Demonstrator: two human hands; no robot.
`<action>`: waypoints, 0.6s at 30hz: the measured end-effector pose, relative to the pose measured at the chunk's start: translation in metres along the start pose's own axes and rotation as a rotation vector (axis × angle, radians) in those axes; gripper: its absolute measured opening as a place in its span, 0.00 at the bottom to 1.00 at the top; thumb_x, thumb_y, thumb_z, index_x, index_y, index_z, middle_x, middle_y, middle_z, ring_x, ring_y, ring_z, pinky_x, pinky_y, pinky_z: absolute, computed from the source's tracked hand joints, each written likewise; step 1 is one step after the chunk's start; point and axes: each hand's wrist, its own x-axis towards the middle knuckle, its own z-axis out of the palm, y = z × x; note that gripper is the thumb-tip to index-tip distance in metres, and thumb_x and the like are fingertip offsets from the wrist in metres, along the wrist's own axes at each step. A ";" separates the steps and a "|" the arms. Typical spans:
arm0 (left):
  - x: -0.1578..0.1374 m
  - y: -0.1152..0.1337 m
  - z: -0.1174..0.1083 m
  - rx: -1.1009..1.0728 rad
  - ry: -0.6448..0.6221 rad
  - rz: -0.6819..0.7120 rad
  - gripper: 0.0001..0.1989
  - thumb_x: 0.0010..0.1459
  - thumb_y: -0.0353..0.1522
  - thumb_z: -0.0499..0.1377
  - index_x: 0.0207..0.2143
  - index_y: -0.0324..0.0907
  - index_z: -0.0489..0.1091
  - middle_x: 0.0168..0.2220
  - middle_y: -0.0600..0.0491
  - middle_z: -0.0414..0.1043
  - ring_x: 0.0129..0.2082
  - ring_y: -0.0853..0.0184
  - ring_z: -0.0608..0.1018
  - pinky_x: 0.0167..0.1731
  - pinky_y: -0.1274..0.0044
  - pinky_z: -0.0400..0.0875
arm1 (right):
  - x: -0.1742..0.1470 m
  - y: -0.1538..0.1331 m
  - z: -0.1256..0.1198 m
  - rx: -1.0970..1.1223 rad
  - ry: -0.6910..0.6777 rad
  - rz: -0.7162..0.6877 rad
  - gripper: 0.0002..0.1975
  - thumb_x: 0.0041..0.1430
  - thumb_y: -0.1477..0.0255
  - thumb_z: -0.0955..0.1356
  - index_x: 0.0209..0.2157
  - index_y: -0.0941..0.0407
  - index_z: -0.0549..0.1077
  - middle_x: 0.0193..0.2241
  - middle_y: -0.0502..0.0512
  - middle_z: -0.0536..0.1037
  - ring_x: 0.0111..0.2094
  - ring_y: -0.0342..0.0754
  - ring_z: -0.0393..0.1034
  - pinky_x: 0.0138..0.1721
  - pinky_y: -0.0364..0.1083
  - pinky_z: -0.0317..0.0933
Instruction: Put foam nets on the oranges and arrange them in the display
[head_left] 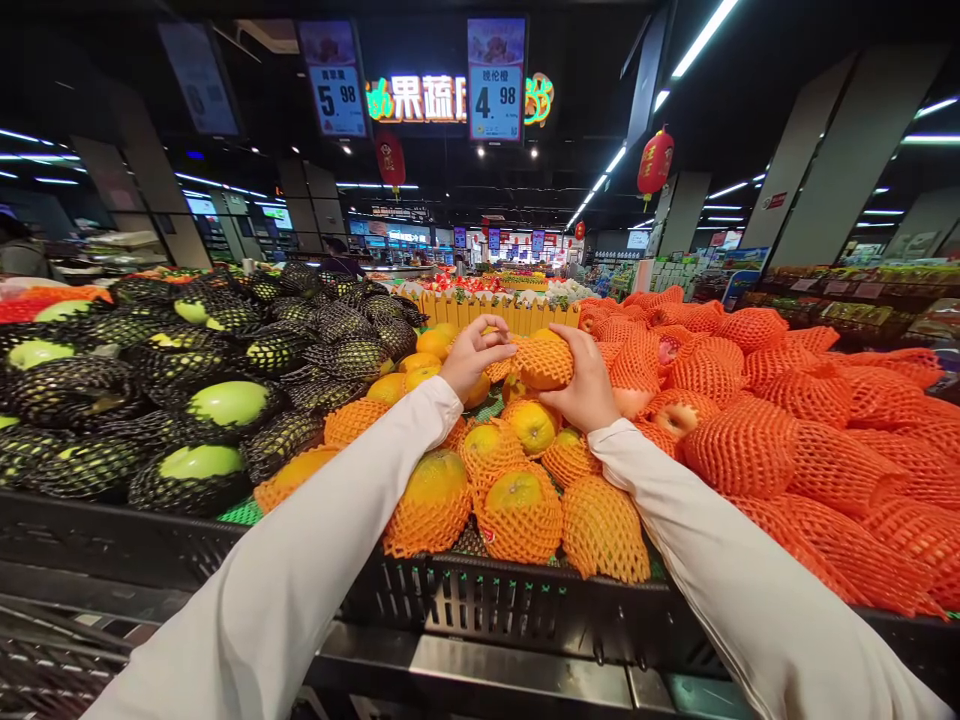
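Observation:
My right hand (581, 385) is wrapped round an orange (546, 362) in an orange foam net, held above the pile. My left hand (474, 358) is at the net's left end, its fingers curled and thumb against the foam net (501, 370); the exact pinch is partly hidden. Below both hands lie several netted oranges, among them a front one (517, 510) with its top bare. Bare oranges (439, 342) sit behind my left hand.
Green fruits in black nets (229, 403) fill the left side. Red-netted fruits (742, 445) are heaped at right. A black crate (480, 590) edges the display in front, with a yellow picket fence (495, 312) behind. Price screens (496, 80) hang overhead.

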 end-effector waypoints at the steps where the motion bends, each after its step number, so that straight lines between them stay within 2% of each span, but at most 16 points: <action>1: 0.001 -0.001 0.000 0.013 -0.001 0.017 0.21 0.40 0.33 0.67 0.36 0.45 0.61 0.30 0.58 0.65 0.32 0.72 0.71 0.36 0.77 0.67 | 0.000 0.000 0.000 0.001 0.002 0.003 0.41 0.39 0.76 0.75 0.58 0.49 0.64 0.56 0.60 0.69 0.60 0.59 0.64 0.64 0.63 0.60; 3: 0.001 -0.002 -0.002 0.041 -0.005 0.031 0.20 0.41 0.32 0.67 0.36 0.44 0.62 0.31 0.58 0.66 0.34 0.71 0.72 0.37 0.77 0.68 | 0.000 -0.001 0.000 -0.001 0.012 0.003 0.41 0.40 0.74 0.75 0.58 0.49 0.64 0.56 0.60 0.70 0.59 0.59 0.65 0.63 0.64 0.60; 6: 0.003 -0.005 -0.005 0.119 -0.048 0.019 0.13 0.45 0.31 0.62 0.35 0.44 0.63 0.32 0.57 0.66 0.32 0.71 0.71 0.35 0.77 0.68 | 0.000 -0.005 -0.001 -0.003 0.064 0.009 0.40 0.40 0.72 0.76 0.57 0.50 0.64 0.55 0.60 0.71 0.59 0.60 0.66 0.63 0.65 0.61; 9: 0.004 -0.008 -0.008 0.261 -0.164 0.041 0.10 0.46 0.28 0.57 0.34 0.43 0.65 0.33 0.56 0.68 0.32 0.70 0.71 0.35 0.76 0.68 | 0.000 -0.008 -0.003 0.006 0.142 0.029 0.40 0.40 0.67 0.77 0.57 0.51 0.64 0.54 0.61 0.72 0.58 0.60 0.67 0.63 0.64 0.61; 15: 0.005 -0.016 -0.010 0.460 -0.427 0.096 0.10 0.47 0.34 0.64 0.34 0.41 0.72 0.37 0.52 0.75 0.37 0.66 0.74 0.43 0.72 0.70 | -0.002 -0.013 -0.004 -0.003 0.219 0.063 0.41 0.39 0.59 0.79 0.56 0.50 0.65 0.54 0.60 0.74 0.57 0.61 0.69 0.63 0.67 0.61; 18: 0.008 -0.020 -0.014 0.537 -0.391 0.130 0.06 0.49 0.33 0.62 0.31 0.41 0.72 0.35 0.52 0.75 0.36 0.64 0.75 0.43 0.71 0.70 | -0.002 -0.016 -0.004 0.000 0.214 0.067 0.39 0.39 0.55 0.78 0.53 0.50 0.67 0.52 0.60 0.76 0.54 0.61 0.71 0.60 0.66 0.65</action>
